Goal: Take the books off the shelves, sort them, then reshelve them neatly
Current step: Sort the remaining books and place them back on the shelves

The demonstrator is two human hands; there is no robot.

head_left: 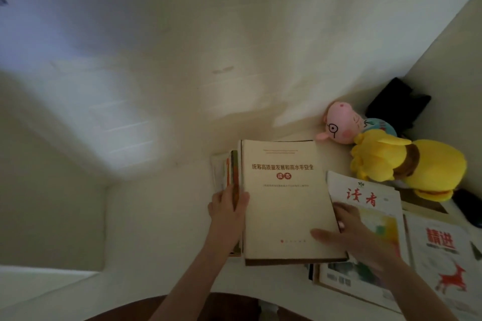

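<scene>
A cream book with red Chinese title [284,198] lies flat on the white shelf surface [156,216], on top of a pile. My right hand [349,232] grips its right edge, thumb on the cover. My left hand [229,206] holds the left side of the pile, fingers curled over thin books [227,172] with orange and white spines beside the cream book. To the right lies a white magazine with red characters [370,200], partly under my right hand, and a white book with a red deer [443,255].
A pink pig plush [341,122] and a yellow plush [407,161] sit at the back right, with a black object [396,101] in the corner behind them. White walls close in on the left and right. A brown edge [208,305] shows at the bottom.
</scene>
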